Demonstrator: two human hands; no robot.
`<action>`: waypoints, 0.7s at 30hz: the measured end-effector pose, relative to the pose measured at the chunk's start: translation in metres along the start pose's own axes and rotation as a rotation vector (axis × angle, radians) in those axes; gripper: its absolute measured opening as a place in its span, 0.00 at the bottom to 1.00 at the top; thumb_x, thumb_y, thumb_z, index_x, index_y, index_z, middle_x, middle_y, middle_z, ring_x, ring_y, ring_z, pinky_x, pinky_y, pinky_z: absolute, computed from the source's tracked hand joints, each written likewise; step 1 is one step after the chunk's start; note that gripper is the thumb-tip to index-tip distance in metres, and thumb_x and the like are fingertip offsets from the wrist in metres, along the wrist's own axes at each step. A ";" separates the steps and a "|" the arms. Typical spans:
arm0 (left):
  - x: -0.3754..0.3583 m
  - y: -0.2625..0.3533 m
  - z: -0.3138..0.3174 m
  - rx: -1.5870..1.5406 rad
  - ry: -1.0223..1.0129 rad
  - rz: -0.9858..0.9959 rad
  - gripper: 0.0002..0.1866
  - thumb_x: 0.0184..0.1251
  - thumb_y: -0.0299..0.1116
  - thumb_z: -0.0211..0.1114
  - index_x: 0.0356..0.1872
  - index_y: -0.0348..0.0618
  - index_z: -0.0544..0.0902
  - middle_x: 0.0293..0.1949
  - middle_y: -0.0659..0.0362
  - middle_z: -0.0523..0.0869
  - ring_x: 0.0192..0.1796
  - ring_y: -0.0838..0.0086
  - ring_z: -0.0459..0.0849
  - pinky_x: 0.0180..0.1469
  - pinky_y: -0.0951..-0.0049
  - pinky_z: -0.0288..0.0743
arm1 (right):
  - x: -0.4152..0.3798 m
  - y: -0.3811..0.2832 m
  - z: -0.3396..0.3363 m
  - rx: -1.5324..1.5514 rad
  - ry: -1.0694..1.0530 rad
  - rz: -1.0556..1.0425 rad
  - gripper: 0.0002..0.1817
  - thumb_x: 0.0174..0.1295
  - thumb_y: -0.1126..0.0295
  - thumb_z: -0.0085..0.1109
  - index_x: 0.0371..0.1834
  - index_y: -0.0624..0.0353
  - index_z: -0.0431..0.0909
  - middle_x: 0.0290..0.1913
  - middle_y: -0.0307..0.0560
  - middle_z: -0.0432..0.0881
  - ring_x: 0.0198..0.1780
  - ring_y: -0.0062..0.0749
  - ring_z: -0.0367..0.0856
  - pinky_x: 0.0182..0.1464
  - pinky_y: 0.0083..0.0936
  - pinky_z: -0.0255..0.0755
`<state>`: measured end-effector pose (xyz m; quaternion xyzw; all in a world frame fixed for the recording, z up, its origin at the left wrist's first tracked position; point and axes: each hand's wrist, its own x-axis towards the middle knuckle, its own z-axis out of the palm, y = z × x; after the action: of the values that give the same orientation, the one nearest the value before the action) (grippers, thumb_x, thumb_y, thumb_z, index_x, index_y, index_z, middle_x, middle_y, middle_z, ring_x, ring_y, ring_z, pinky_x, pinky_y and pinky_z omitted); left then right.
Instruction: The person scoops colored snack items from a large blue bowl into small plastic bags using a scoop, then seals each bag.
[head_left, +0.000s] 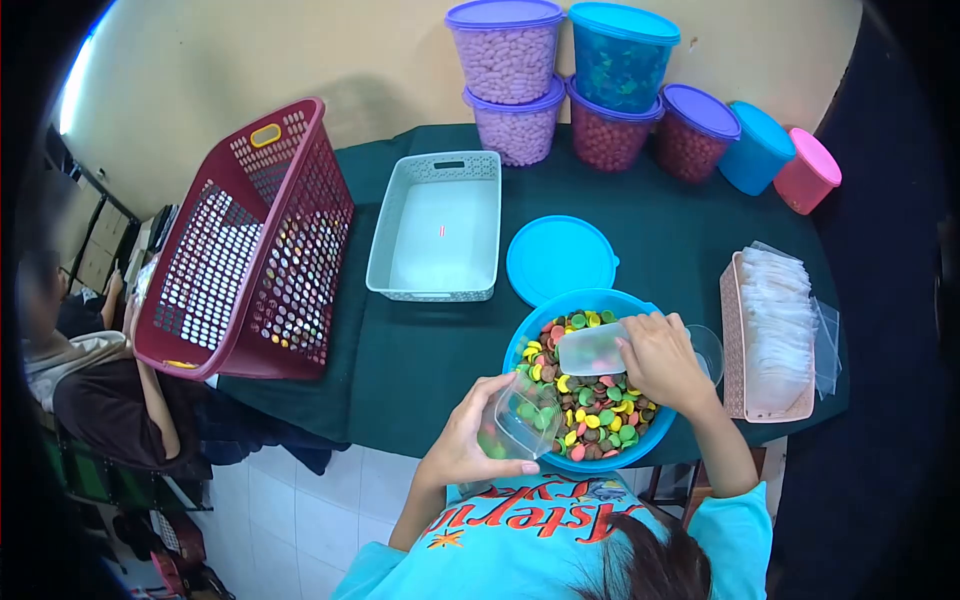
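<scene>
My left hand (468, 432) holds a small clear plastic container (527, 418), tilted over the near left rim of a blue tub (524, 335). Green and yellow colours show in or through its clear walls. Colourful button-shaped candies (600, 415) in brown, green, yellow and pink fill much of the tub. My right hand (660, 365) is closed around a translucent white scoop (592, 350), which lies over the candies with its mouth pointing left. Part of the scoop's handle is hidden by my fingers. A clear round rim (708, 352) shows just right of my right hand.
A blue lid (562, 260) lies behind the tub. Further left are a pale green basket (435, 235) and a tall maroon basket (330, 190). A pink basket (733, 330) of plastic bags (775, 320) stands right. Lidded tubs (515, 130) line the back. Someone sits left (110, 400).
</scene>
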<state>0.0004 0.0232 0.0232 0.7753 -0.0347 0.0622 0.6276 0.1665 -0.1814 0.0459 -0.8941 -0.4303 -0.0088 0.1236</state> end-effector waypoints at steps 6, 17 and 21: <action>0.013 -0.006 -0.008 0.025 0.001 -0.006 0.53 0.28 0.39 0.79 0.61 0.40 0.60 0.51 0.53 0.69 0.50 0.70 0.68 0.54 0.71 0.61 | 0.019 -0.016 0.024 -0.046 0.250 -0.104 0.07 0.51 0.72 0.51 0.34 0.59 0.71 0.30 0.45 0.74 0.37 0.35 0.72 0.41 0.33 0.58; 0.040 0.007 -0.014 -0.292 0.307 -0.041 0.50 0.39 0.44 0.72 0.65 0.40 0.53 0.48 0.55 0.64 0.50 0.71 0.65 0.53 0.71 0.61 | 0.012 -0.041 -0.001 0.326 0.306 0.039 0.16 0.54 0.63 0.54 0.41 0.62 0.74 0.45 0.51 0.71 0.51 0.42 0.66 0.54 0.39 0.53; 0.041 0.000 -0.008 -0.552 0.188 0.058 0.50 0.40 0.51 0.69 0.64 0.38 0.55 0.48 0.56 0.67 0.51 0.72 0.67 0.53 0.70 0.62 | 0.009 -0.029 0.005 0.090 0.220 0.070 0.19 0.52 0.63 0.56 0.42 0.65 0.72 0.45 0.50 0.71 0.52 0.39 0.65 0.55 0.43 0.50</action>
<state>0.0403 0.0323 0.0311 0.5649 -0.0139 0.1400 0.8131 0.1498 -0.1559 0.0487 -0.8957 -0.3828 -0.0834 0.2104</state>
